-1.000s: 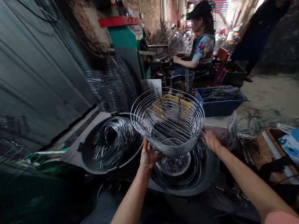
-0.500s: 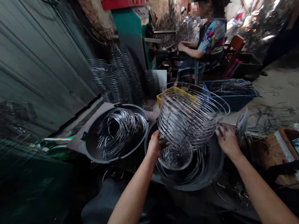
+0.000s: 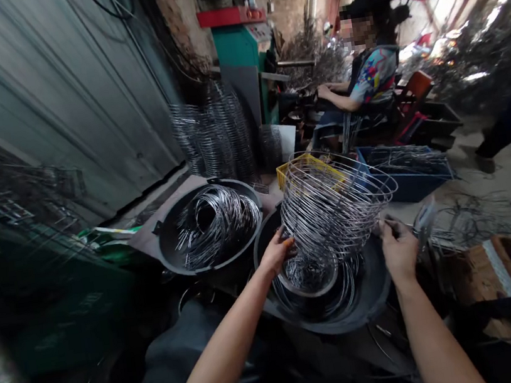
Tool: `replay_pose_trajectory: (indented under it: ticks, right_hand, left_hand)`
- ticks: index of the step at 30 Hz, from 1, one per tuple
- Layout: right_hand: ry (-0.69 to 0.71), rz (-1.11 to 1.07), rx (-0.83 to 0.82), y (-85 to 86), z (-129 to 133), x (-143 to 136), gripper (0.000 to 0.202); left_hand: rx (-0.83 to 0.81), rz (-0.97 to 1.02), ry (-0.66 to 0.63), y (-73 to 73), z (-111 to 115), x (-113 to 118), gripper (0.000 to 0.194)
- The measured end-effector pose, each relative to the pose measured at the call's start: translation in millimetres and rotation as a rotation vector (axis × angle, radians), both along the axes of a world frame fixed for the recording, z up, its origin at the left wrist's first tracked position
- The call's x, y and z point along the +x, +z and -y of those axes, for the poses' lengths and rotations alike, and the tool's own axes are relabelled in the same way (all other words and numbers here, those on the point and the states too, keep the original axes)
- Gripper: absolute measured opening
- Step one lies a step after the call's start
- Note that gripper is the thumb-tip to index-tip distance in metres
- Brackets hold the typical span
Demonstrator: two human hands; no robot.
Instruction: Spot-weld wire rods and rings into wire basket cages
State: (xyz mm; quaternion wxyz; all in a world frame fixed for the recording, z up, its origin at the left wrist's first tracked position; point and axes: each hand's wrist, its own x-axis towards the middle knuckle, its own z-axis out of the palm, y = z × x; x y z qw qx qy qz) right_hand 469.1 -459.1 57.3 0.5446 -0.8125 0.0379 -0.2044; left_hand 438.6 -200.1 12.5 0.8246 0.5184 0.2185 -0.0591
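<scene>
A tapered stack of round wire rings (image 3: pixel 328 206) tilts above a small bowl of short wire pieces (image 3: pixel 313 280). My left hand (image 3: pixel 279 253) is closed at the stack's lower left side, thumb and fingers against the wires. At the right side, my right hand (image 3: pixel 399 248) has its fingers bent and pinched near the edge of the stack; the exact contact is partly hidden. The bowl sits inside a large black basin (image 3: pixel 372 292), with loops of wire lying around it.
Left of it stands a second black basin (image 3: pixel 168 254) with bundled bent wire (image 3: pixel 222 221). Behind are a yellow crate (image 3: pixel 285 178), a blue bin of wires (image 3: pixel 419 184), tall ring stacks (image 3: pixel 214 134) and a green machine (image 3: pixel 237 45). A seated person (image 3: pixel 372 73) works beyond. A wooden box (image 3: pixel 481 274) is at right.
The view has swung slightly left and up, so the scene sits farther right and lower. My hands stay at the two sides of the ring stack, which looks steadier and less blurred.
</scene>
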Motion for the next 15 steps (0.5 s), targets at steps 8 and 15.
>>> replay_pose_trajectory:
  ticks: [8, 15]
  right_hand:
    - [0.138, 0.531, -0.707, 97.3, -41.5, 1.8, 0.039]
    - [0.363, 0.355, -0.715, 148.1, -48.1, 81.6, 0.036]
  left_hand:
    - [1.221, 0.65, -0.19, 63.7, 43.0, -39.1, 0.079]
    - [1.787, 0.748, -0.559, 72.9, 50.3, -23.8, 0.077]
